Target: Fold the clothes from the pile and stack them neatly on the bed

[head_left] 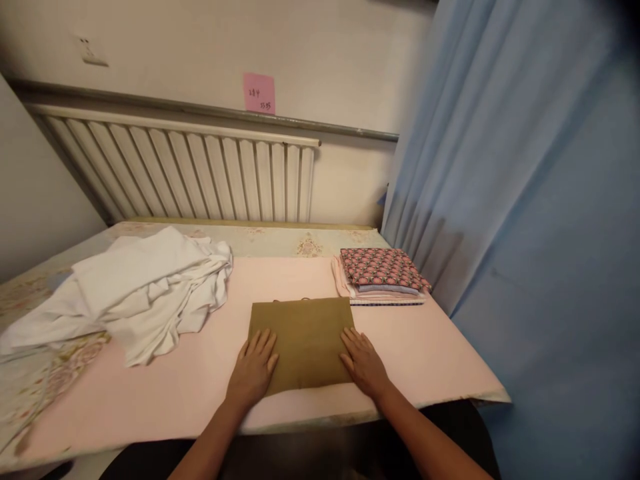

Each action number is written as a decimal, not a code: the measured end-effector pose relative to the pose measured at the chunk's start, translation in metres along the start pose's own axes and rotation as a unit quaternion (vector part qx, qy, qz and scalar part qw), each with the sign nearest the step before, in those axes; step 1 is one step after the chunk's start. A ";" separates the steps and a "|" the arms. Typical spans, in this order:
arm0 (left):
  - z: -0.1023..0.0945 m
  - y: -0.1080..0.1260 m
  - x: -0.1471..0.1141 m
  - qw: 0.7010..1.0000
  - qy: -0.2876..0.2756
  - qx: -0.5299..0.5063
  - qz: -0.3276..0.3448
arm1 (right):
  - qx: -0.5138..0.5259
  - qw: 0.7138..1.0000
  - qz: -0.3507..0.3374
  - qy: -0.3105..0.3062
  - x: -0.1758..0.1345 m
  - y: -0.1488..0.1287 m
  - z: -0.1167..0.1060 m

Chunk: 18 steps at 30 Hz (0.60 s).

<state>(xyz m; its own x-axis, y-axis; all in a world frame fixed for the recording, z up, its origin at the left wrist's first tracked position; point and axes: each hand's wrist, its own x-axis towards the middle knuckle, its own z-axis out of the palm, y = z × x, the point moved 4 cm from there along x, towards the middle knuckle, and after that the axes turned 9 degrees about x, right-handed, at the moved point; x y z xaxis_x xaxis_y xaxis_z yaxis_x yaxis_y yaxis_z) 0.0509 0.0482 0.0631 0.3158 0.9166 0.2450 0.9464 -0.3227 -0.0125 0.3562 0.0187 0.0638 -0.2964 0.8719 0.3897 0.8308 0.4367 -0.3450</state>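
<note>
A flat, folded olive-brown cloth (306, 343) lies near the front edge of the pink-covered table, its outline close to a rectangle. Two small dark loops poke out at its far edge. My left hand (254, 367) rests flat on its left side, fingers stretched out and pointing away from me. On the opposite side, my right hand (364, 360) lies with its fingertips over the cloth's right edge, fingers extended. Neither hand grips anything.
Behind my right hand sits a stack of folded fabrics (383, 270), a red patterned piece on top. Crumpled white cloth (150, 280) heaps at the left. A radiator (200, 173) lines the wall, and a blue curtain (480, 133) hangs along the right.
</note>
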 end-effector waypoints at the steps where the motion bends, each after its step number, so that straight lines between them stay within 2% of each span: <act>1: 0.000 -0.004 -0.007 1.000 0.004 -0.008 0.012 | 0.007 1.000 -0.009 0.004 -0.006 0.005 -0.002; 5: -0.003 -0.015 -0.040 0.997 0.036 -0.028 0.058 | 0.048 0.999 -0.014 0.014 -0.030 0.015 -0.013; 9: -0.012 -0.013 -0.065 0.991 0.067 -0.014 0.112 | 0.042 0.998 -0.044 -0.007 -0.044 0.001 -0.028; 13: -0.016 -0.010 -0.069 0.990 0.088 0.020 0.112 | -0.026 0.995 -0.091 -0.030 -0.044 -0.016 -0.029; 18: -0.011 -0.011 -0.060 0.992 0.078 0.045 0.091 | -0.065 0.993 -0.092 -0.031 -0.037 -0.008 -0.013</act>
<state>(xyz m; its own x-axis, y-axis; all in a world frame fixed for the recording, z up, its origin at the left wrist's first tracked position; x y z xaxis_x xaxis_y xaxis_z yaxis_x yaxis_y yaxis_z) 0.0207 -0.0060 0.0597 0.4737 0.7956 0.3776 0.8795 -0.4500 -0.1550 0.3668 -0.0195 0.0632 -0.4739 0.7938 0.3811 0.8123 0.5612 -0.1590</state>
